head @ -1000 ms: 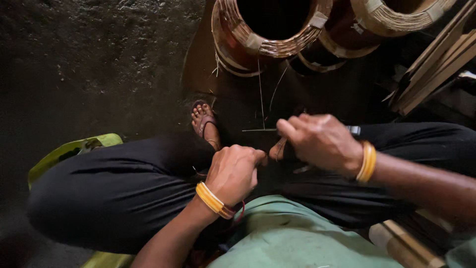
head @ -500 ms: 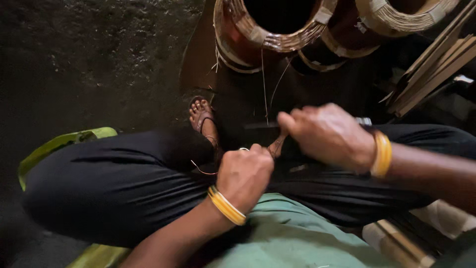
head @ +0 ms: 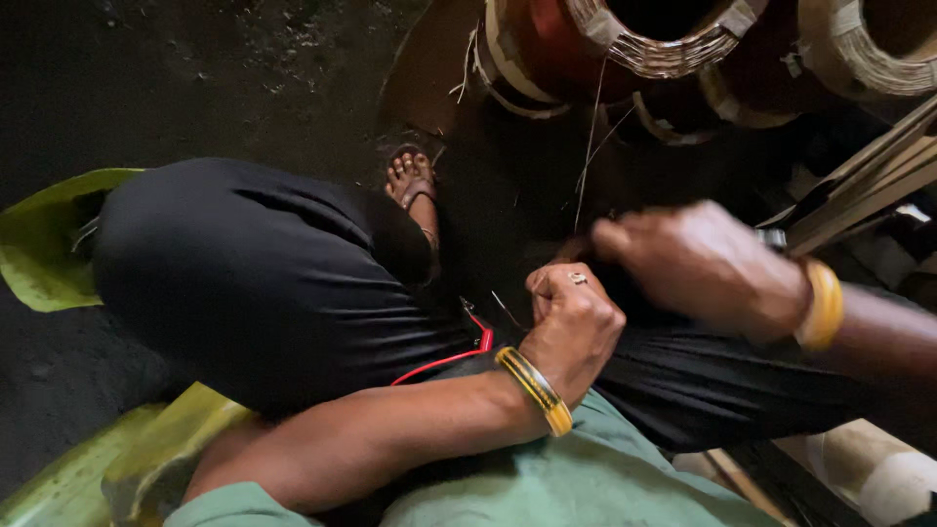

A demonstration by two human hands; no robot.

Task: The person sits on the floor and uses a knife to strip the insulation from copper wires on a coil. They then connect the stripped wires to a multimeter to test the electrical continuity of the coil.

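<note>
Copper-coloured wire windings (head: 673, 49) ring the dark openings of round motor cores just beyond the fingertips, w/ thin loose strands (head: 589, 137) hanging down from them toward both hands. Left hand (head: 571, 327) is curled into a closed fist over the lap — fingers pressed together, thumb tucked on top, a ring on one finger; whether anything thin is pinched inside, cannot tell. A short thin sliver (head: 506, 310) shows just left of that fist. Right hand (head: 703, 263) sits just above and to the right of the left fist, blurred, its fingers bunched and pointing toward the lower ends of the strands — grip on them can't be made out. Yellow bangles sit on both wrists: left bangle (head: 535, 388), right bangle (head: 822, 304). A red cord (head: 444, 359) runs across the black trousers (head: 264, 283) just below-left of the left fist. Beyond the left knuckles, a sandalled foot (head: 412, 185) rests on the dark floor (head: 195, 78). Green cloth (head: 547, 488) lies below the wrists; a yellow-green sheet (head: 44, 234) lies under the bent knee, well left of both hands. Wooden slats (head: 869, 181) lean at far right, past the right wrist.
</note>
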